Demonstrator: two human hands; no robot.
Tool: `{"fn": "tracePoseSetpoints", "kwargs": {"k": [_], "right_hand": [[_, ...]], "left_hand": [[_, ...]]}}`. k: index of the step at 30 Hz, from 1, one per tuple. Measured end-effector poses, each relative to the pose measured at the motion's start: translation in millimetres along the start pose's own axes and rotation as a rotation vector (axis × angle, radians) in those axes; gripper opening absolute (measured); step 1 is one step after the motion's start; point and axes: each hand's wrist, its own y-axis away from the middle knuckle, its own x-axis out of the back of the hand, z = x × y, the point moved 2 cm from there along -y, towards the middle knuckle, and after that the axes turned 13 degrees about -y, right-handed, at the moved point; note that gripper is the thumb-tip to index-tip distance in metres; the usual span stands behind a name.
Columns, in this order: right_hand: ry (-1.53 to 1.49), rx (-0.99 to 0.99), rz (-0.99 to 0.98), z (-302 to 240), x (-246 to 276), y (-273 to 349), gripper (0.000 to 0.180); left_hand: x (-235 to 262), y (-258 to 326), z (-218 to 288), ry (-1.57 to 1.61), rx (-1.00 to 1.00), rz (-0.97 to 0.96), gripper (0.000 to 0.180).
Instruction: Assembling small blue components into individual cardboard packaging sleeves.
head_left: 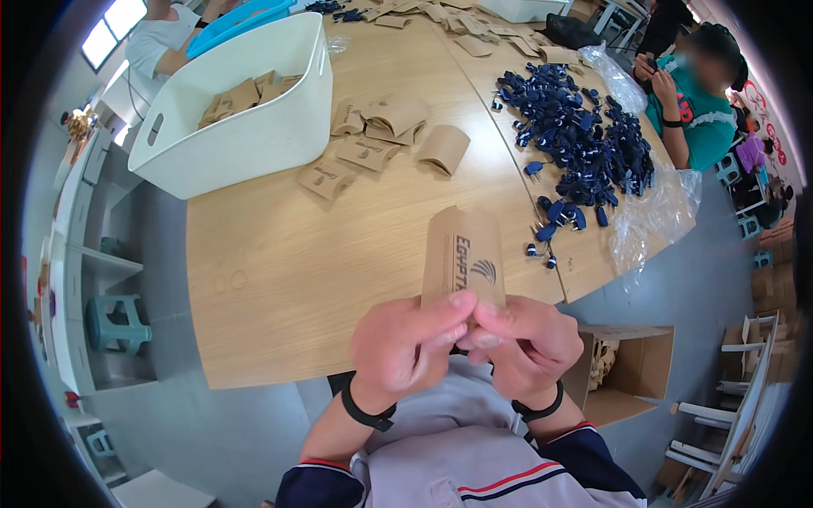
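Observation:
Between my two hands I hold a brown cardboard pillow box [461, 254] with dark print, upright over the table's front edge. My left hand [412, 339] pinches its lower end from the left, thumb in front. From the other side my right hand [527, 343] pinches the same end, its thumb beside the left one. The fingers behind the box are partly hidden. Beyond the hands, several similar pillow boxes [366, 152] lie on the wooden table [279, 288]. To the right is a heap of dark blue earphones or small corded items [576, 135], too small to tell exactly.
A white plastic tub [246, 140] holding brown boxes stands at the back left. Clear plastic bags [648, 212] lie by the blue heap. An open carton [631, 368] is on the floor at right. A person in green [703, 114] sits across the table's right side.

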Motion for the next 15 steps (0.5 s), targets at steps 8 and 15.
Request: {"fn": "tracePoseSetpoints", "kwargs": {"k": [8, 15], "right_hand": [[-0.579, -0.729, -0.021, 1, -5, -6, 0.067], [-0.997, -0.991, -0.180, 8, -3, 2, 0.069]], "left_hand": [[17, -6, 8, -0.489, -0.748, -0.231, 0.020], [35, -25, 7, -0.303, -0.210, -0.580, 0.032]]}}
